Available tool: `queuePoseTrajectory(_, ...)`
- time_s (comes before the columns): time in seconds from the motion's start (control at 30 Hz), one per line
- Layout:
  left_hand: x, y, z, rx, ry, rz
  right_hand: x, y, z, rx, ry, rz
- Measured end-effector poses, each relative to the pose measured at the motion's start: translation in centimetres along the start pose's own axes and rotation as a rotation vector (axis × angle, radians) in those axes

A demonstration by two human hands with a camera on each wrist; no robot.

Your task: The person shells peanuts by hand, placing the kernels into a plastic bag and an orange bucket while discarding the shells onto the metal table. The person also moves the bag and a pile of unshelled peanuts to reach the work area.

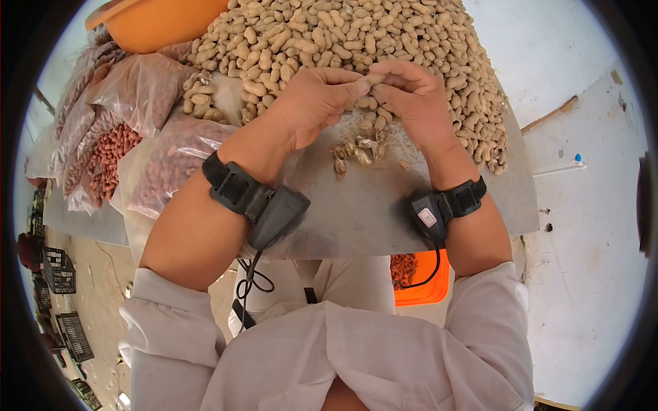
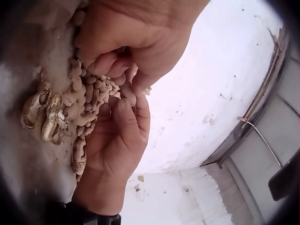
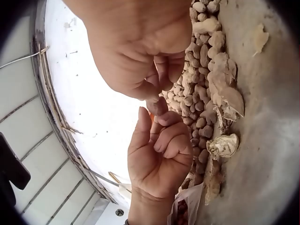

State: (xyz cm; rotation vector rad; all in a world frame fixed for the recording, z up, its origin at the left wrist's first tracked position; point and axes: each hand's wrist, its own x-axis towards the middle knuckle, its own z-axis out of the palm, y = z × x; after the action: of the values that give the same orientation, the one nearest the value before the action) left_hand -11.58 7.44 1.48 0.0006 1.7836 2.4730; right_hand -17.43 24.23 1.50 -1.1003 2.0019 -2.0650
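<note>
In the head view a peanut (image 1: 374,79) is pinched between the fingertips of both hands, over the near edge of a large heap of unshelled peanuts (image 1: 288,34). My left hand (image 1: 312,103) grips one end with thumb and forefinger; my right hand (image 1: 418,103) holds the other. The right wrist view shows the peanut (image 3: 157,106) between the two sets of fingertips, partly covered by them. Broken shells (image 1: 360,151) lie on the grey metal tabletop (image 1: 343,212) just below the hands.
Clear plastic bags of red kernels (image 1: 113,154) lie at the left, beside an orange basin (image 1: 161,24) at the top left. An orange container (image 1: 425,281) with reddish bits stands below the table's near edge. Black crates (image 1: 74,335) are on the floor at the left.
</note>
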Motion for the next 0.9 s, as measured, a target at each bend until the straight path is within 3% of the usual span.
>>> queuePoseTrajectory(0.17,0.0,-0.1,0.0,-0.086,-0.03,0.04,0.2,0.4,0.0,0.243,0.013,0.056)
queuePoseTrajectory(0.27,-0.2,-0.1,0.0,-0.081,-0.084,0.069,0.2,0.6,0.0,0.173,-0.008,0.09)
queuePoseTrajectory(0.37,-0.2,-0.1,0.0,0.03,-0.071,0.047,0.0,0.2,0.4,-0.018,0.006,-0.018)
queuePoseTrajectory(0.47,0.1,-0.5,-0.3,0.051,-0.071,0.059,-0.2,-0.3,0.7,0.055,-0.005,0.047)
queuePoseTrajectory(0.57,-0.2,0.0,0.2,0.073,0.055,0.013,0.0,0.0,0.3,-0.013,-0.017,0.048)
queuePoseTrajectory(0.9,0.0,0.0,0.0,-0.02,0.031,0.077,0.1,0.0,0.5,-0.083,-0.046,0.05)
